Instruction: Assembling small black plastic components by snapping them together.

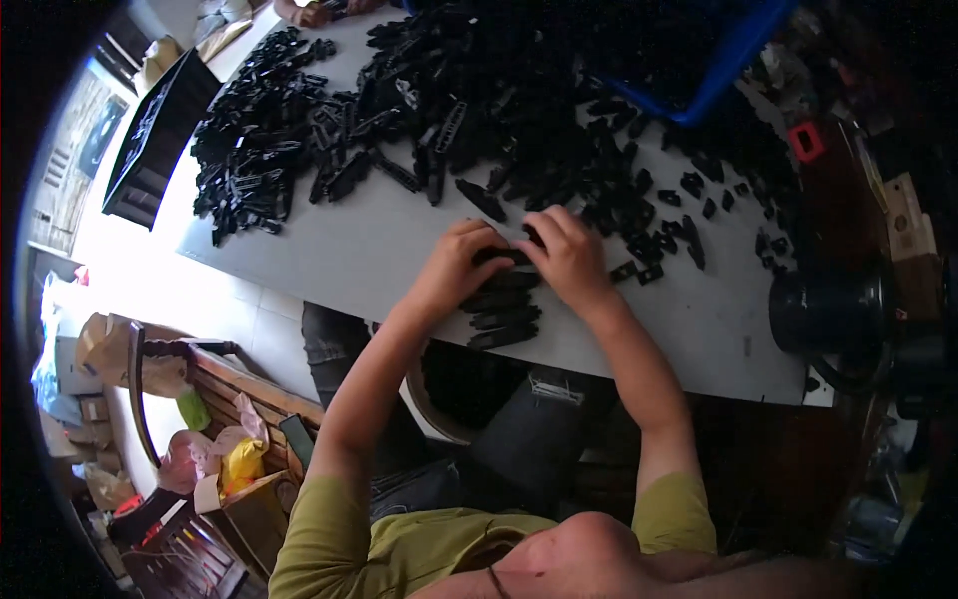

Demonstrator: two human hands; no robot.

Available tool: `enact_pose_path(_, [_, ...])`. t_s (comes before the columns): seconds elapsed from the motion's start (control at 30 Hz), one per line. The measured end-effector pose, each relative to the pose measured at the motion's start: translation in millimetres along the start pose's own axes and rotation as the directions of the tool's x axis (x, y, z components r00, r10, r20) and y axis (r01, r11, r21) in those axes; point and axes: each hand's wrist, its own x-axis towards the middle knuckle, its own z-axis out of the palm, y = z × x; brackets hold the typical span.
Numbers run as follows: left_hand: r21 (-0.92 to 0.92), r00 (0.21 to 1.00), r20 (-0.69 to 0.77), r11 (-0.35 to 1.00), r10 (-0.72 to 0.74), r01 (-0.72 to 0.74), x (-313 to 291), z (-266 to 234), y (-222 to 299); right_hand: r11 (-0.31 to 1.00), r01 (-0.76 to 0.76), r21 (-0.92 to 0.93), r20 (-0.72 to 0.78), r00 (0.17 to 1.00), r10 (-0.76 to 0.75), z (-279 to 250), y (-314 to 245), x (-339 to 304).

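Note:
Both hands meet above the near side of a pale table. The fingers of my left hand are closed on one end of a dark elongated plastic part. At its other end, my right hand pinches it between thumb and fingers. The fingers hide much of that part. Just below them, a row of similar black parts lies side by side near the table edge. One loose black part rests beyond my left hand, at the front of a large heap of black plastic parts.
A blue bin stands among the heap at far right. Smaller black pieces lie scattered on the right, near a dark cylindrical container. A black crate is at left. Another person's hand shows at the far edge.

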Motion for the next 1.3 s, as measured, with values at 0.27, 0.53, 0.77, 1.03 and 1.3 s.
enact_pose_path(0.27, [0.040,0.998,-0.027,0.998,0.058,-0.057,-1.5,2.7,0.7,0.929,-0.140,0.342,0.197,0.978,0.075,-7.4,6.6,-13.1])
enact_pose_path(0.53, [-0.088,0.995,0.030,0.991,-0.098,0.101,-6.6,-6.5,1.8,0.954,-0.200,0.222,0.310,0.942,0.125,-28.1,15.5,-6.7])
enact_pose_path(0.77, [-0.023,0.998,0.031,0.998,0.057,-0.056,6.4,-0.1,-5.5,0.973,-0.045,0.226,0.243,0.970,-0.011,-10.4,12.8,1.0])
enact_pose_path(1.03, [-0.005,0.990,0.100,0.995,0.096,-0.096,-17.2,-17.2,-1.8,0.879,-0.464,-0.108,-0.010,0.885,0.466,-63.0,19.1,2.2])
enact_pose_path(1.3, [0.376,0.974,-0.208,0.926,0.089,-0.004,17.4,-15.0,-11.0,0.836,-0.352,-0.421,0.057,0.909,0.412,-33.6,19.0,-13.7])
